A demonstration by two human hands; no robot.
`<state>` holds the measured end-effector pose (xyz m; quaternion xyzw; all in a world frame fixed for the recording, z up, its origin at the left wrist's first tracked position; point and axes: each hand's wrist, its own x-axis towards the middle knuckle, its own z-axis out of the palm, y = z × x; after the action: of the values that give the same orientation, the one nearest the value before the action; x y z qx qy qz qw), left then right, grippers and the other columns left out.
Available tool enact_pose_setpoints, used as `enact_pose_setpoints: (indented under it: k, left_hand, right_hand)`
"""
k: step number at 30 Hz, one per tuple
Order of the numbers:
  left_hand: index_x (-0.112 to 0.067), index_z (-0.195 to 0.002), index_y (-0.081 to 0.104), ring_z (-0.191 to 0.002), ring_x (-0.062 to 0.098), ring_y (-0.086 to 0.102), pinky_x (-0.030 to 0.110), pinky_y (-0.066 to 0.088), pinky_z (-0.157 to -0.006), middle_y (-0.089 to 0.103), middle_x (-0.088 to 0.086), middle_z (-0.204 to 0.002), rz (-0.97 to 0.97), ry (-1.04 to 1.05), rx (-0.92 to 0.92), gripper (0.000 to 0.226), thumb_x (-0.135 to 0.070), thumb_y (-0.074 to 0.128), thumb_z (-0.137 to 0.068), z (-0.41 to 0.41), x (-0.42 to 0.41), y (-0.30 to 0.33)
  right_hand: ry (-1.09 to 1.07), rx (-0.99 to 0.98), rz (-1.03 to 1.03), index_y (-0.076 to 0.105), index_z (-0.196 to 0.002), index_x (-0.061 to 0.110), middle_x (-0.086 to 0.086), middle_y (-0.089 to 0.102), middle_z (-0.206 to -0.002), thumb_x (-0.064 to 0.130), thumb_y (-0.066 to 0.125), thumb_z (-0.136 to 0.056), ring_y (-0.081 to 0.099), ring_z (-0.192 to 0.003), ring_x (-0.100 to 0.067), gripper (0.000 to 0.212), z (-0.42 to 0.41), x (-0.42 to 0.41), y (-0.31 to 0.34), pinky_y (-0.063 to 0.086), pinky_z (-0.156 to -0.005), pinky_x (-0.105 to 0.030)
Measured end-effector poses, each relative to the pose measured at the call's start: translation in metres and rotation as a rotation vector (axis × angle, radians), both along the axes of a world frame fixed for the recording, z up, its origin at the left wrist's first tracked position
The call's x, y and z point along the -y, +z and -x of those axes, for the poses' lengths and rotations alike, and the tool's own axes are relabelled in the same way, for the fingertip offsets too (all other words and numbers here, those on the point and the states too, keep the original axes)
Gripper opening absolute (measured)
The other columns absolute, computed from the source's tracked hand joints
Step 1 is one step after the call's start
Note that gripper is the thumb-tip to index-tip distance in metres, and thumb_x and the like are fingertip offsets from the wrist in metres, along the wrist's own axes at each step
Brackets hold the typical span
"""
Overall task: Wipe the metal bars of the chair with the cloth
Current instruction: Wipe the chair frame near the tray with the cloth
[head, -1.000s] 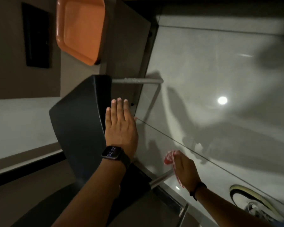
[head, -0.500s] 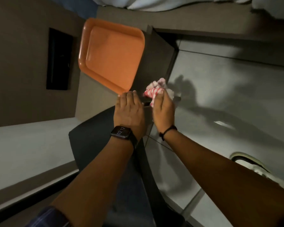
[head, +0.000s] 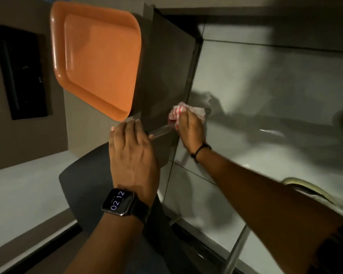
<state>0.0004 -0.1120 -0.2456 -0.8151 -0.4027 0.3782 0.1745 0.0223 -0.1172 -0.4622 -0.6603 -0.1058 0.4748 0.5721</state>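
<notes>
A dark chair (head: pixel 83 186) lies tipped on the floor, its seat at lower left. One of its metal bars (head: pixel 161 132) runs from the seat edge toward the right. My right hand (head: pixel 190 129) is shut on a red-and-white striped cloth (head: pixel 178 112) and presses it around the far end of that bar. My left hand (head: pixel 133 153), with a smartwatch on the wrist, rests flat on the top edge of the chair, fingers together over the near end of the bar. A second metal bar (head: pixel 236 252) shows at the lower right.
An orange tray-like seat (head: pixel 95 62) leans against a dark cabinet panel (head: pixel 164 76) just above my hands. Glossy grey floor tiles (head: pixel 265 95) spread to the right. A shoe (head: pixel 309 188) lies at the right edge, by my right forearm. A dark rectangle (head: pixel 20 72) is on the left wall.
My right hand with the cloth rose from the lower bar to the upper bar. Over the last half second it slid rightward along that bar. My left hand stays on the chair.
</notes>
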Motion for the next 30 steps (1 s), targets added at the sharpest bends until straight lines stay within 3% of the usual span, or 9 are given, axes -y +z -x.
enact_pose_setpoints:
  k: [3,5,7,9,12,15,19,25,30]
  left_hand:
    - [-0.005,-0.156,0.032,-0.155,0.034,0.022,0.049,0.014,-0.129,0.035,0.017,-0.164,0.01,0.003,-0.031,0.056,-0.033,0.037,-0.108,-0.007,0.002,0.003]
    - [-0.009,-0.157,0.034,-0.156,0.032,0.022,0.046,0.012,-0.128,0.037,0.014,-0.164,0.002,0.014,-0.023,0.061,-0.046,0.019,-0.11,-0.009,0.001,0.004]
    - [-0.008,-0.158,0.033,-0.156,0.033,0.022,0.047,0.009,-0.129,0.037,0.014,-0.164,0.0,0.001,-0.034,0.064,-0.047,0.017,-0.11,-0.01,0.002,0.004]
    - [-0.002,-0.156,0.036,-0.154,0.039,0.026,0.053,0.006,-0.13,0.04,0.021,-0.161,0.004,-0.006,0.004,0.057,-0.034,0.035,-0.108,-0.006,0.003,0.003]
    - [0.003,-0.149,0.044,-0.147,0.047,0.035,0.059,0.005,-0.13,0.047,0.03,-0.153,-0.029,-0.011,0.086,0.054,-0.02,0.044,-0.1,0.001,0.005,0.0]
    - [0.003,-0.145,0.048,-0.143,0.051,0.037,0.061,0.007,-0.128,0.048,0.034,-0.15,-0.066,-0.048,0.131,0.053,-0.016,0.046,-0.096,0.001,0.006,-0.004]
    - [0.002,-0.149,0.045,-0.147,0.047,0.034,0.061,0.009,-0.128,0.045,0.029,-0.155,-0.062,-0.011,0.106,0.05,-0.016,0.048,-0.102,-0.002,0.005,0.0]
    - [-0.002,-0.153,0.043,-0.148,0.038,0.037,0.052,0.01,-0.13,0.049,0.02,-0.155,-0.025,-0.006,0.121,0.061,-0.041,0.029,-0.108,-0.001,0.005,0.002]
    - [0.005,-0.15,0.044,-0.143,0.046,0.043,0.058,0.021,-0.127,0.051,0.027,-0.151,-0.058,-0.075,0.18,0.051,-0.011,0.053,-0.102,0.012,-0.001,-0.007]
  right_hand:
    - [-0.211,-0.014,-0.177,0.065,-0.121,0.029,0.008,0.066,-0.121,0.037,0.038,-0.119,0.062,-0.109,-0.008,0.028,0.037,0.006,0.061,0.044,-0.122,-0.021]
    - [-0.263,0.058,-0.24,0.051,-0.142,0.035,-0.002,0.059,-0.147,0.049,0.029,-0.119,0.054,-0.142,-0.016,0.035,0.062,0.003,0.09,0.029,-0.135,-0.029]
    - [-0.265,0.078,-0.22,0.042,-0.149,0.041,-0.004,0.049,-0.163,0.029,0.043,-0.119,0.036,-0.16,-0.005,0.032,0.068,0.0,0.083,0.021,-0.139,-0.042]
    - [-0.282,0.051,-0.162,0.043,-0.153,0.027,-0.019,0.054,-0.164,0.012,0.051,-0.113,0.038,-0.16,-0.018,0.043,0.066,-0.002,0.061,0.024,-0.138,-0.052]
    - [-0.286,-0.135,0.043,0.067,-0.132,-0.003,-0.033,0.068,-0.142,0.035,0.03,-0.109,0.059,-0.141,-0.044,0.057,0.039,-0.008,0.014,0.04,-0.129,-0.063]
    - [-0.244,-0.31,0.235,0.071,-0.127,-0.006,-0.028,0.072,-0.137,0.034,0.03,-0.115,0.063,-0.135,-0.042,0.058,0.003,-0.008,-0.018,0.042,-0.125,-0.057]
    - [-0.302,-0.368,0.066,0.07,-0.125,-0.008,-0.025,0.072,-0.131,0.017,0.042,-0.118,0.066,-0.125,-0.033,0.039,0.021,-0.008,0.034,0.049,-0.118,-0.047]
    - [-0.298,-0.095,-0.276,0.052,-0.146,0.031,-0.009,0.054,-0.152,0.063,0.026,-0.114,0.028,-0.155,0.02,0.052,0.06,0.003,0.091,0.007,-0.132,-0.007]
    - [-0.329,-0.073,-0.028,0.071,-0.115,-0.012,-0.041,0.073,-0.123,0.022,0.036,-0.104,0.065,-0.125,-0.048,0.05,0.041,-0.019,0.002,0.045,-0.124,-0.062]
